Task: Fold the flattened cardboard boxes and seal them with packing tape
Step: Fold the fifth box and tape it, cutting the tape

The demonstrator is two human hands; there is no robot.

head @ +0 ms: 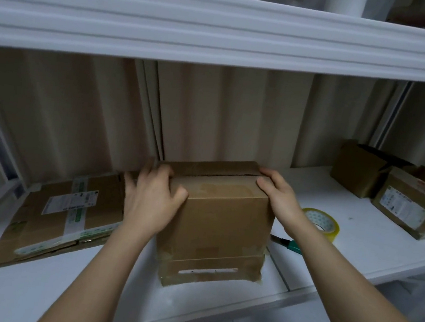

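A brown cardboard box (pixel 219 215) stands upright on the white shelf (pixel 56 291), its top flaps folded nearly flat with a dark gap between them. My left hand (pixel 151 201) grips the box's upper left corner, thumb on the front face. My right hand (pixel 280 198) grips the upper right corner, fingers curled over the top flaps. A roll of clear packing tape (pixel 322 224) lies on the shelf just right of my right wrist. A flattened box (pixel 62 217) with labels and green printed tape lies to the left.
A green-handled cutter (pixel 290 245) lies behind my right forearm. Two folded boxes (pixel 409 203) stand at the far right of the shelf. A thick white upper shelf (pixel 222 28) hangs overhead. Beige curtain hangs behind.
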